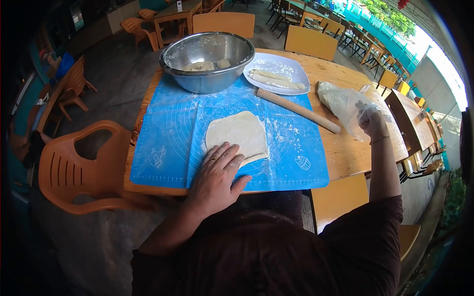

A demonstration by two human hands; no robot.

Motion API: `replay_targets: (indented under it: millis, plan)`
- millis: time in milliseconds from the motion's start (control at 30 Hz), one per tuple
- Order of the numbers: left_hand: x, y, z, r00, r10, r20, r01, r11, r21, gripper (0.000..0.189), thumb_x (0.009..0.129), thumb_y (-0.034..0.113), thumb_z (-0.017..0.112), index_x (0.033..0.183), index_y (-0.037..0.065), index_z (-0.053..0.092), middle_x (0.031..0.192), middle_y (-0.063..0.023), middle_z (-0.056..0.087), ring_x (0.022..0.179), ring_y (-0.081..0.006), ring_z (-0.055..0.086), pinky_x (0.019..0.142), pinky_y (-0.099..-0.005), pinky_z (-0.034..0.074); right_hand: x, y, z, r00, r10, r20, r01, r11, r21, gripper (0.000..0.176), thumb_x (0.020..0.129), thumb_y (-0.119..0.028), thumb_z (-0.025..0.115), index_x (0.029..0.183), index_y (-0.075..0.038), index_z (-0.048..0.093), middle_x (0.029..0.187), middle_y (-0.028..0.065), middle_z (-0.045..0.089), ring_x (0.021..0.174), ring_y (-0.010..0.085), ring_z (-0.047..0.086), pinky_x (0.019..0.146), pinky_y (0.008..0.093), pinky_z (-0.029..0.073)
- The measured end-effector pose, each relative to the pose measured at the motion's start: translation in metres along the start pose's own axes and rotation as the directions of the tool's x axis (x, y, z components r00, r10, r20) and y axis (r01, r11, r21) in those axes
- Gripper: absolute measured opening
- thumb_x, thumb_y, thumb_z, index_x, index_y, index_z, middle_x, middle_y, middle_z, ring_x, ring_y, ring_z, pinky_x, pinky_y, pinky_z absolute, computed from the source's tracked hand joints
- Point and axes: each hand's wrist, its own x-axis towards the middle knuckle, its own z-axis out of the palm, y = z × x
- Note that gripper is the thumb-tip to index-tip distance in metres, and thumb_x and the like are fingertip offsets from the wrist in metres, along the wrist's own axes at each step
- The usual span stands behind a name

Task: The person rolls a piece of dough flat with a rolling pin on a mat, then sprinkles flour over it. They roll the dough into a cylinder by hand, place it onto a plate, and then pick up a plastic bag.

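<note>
Left hand: open, palm down, fingers spread flat, resting on the near edge of the dough; a ring shows on one finger. The dough is a flattened, roughly square sheet lying near the middle of the blue mat, towards its near half, with loose flour scattered on the mat to its right. The mat covers the left and centre of the wooden table. Right hand: raised over the right part of the table, well apart from the dough, and pushed into the mouth of a clear bag that lies on the bare wood; the fingers appear curled behind the plastic, but whether they grip anything inside cannot be told. A bracelet sits at that wrist. A wooden pin lies at an angle beyond the dough, crossing the mat's right edge, its far end near the plate. The plate is white, floured, and carries two long rolls of dough side by side. A steel bowl stands just left of the plate on the mat's far edge, with pale lumps in its bottom. An orange chair stands at the table's left side.
</note>
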Motion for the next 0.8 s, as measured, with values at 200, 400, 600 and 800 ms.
replay_targets:
  millis: [200, 400, 600, 800]
  plan:
    - [-0.001, 0.001, 0.0, 0.998, -0.033, -0.056, 0.029, 0.996, -0.081, 0.045, 0.089, 0.023, 0.073, 0.121, -0.007, 0.063, 0.139, -0.026, 0.054, 0.135, -0.0437, 0.047, 0.114, -0.0517, 0.035, -0.067, -0.022, 0.001, 0.992, 0.051, -0.116, 0.015, 0.86, 0.51, 0.038, 0.105, -0.031, 0.046, 0.071, -0.016, 0.041, 0.06, -0.004, 0.033, 0.048, 0.0095, 0.03, 0.039, 0.0238, 0.024]
    - [0.0, 0.001, 0.001, 0.971, -0.116, -0.209, 0.083, 0.984, -0.16, 0.063, 0.087, 0.013, 0.074, 0.137, -0.011, 0.044, 0.149, -0.0322, 0.037, 0.138, -0.0464, 0.041, 0.112, -0.0493, 0.038, -0.116, -0.024, 0.094, 0.965, 0.025, 0.263, -0.134, 0.904, 0.405, 0.023, 0.105, -0.014, 0.045, 0.088, -0.004, 0.058, 0.07, -0.0036, 0.044, 0.054, 0.0044, 0.034, 0.042, 0.0201, 0.027]
    - [-0.003, -0.004, -0.001, 0.906, -0.105, -0.409, 0.019, 0.978, -0.209, 0.051, 0.094, 0.01, 0.059, 0.137, -0.013, 0.043, 0.148, -0.0322, 0.038, 0.136, -0.0441, 0.042, 0.113, -0.0496, 0.035, -0.123, 0.021, 0.225, 0.733, 0.231, 0.64, -0.167, 0.973, -0.16, 0.019, 0.09, 0.006, 0.057, 0.102, 0.008, 0.072, 0.089, 0.0095, 0.066, 0.069, 0.0136, 0.056, 0.059, 0.0268, 0.048]
    - [-0.008, -0.012, 0.001, 0.863, -0.139, -0.486, 0.0, 0.961, -0.276, 0.046, 0.1, 0.013, 0.046, 0.135, -0.016, 0.039, 0.147, -0.0352, 0.034, 0.135, -0.0436, 0.04, 0.114, -0.0505, 0.031, -0.12, 0.036, 0.286, 0.65, -0.001, 0.76, 0.488, 0.767, -0.416, 0.01, 0.085, 0.004, 0.068, 0.091, 0.002, 0.076, 0.086, 0.0121, 0.074, 0.081, 0.0168, 0.069, 0.074, 0.0297, 0.055]
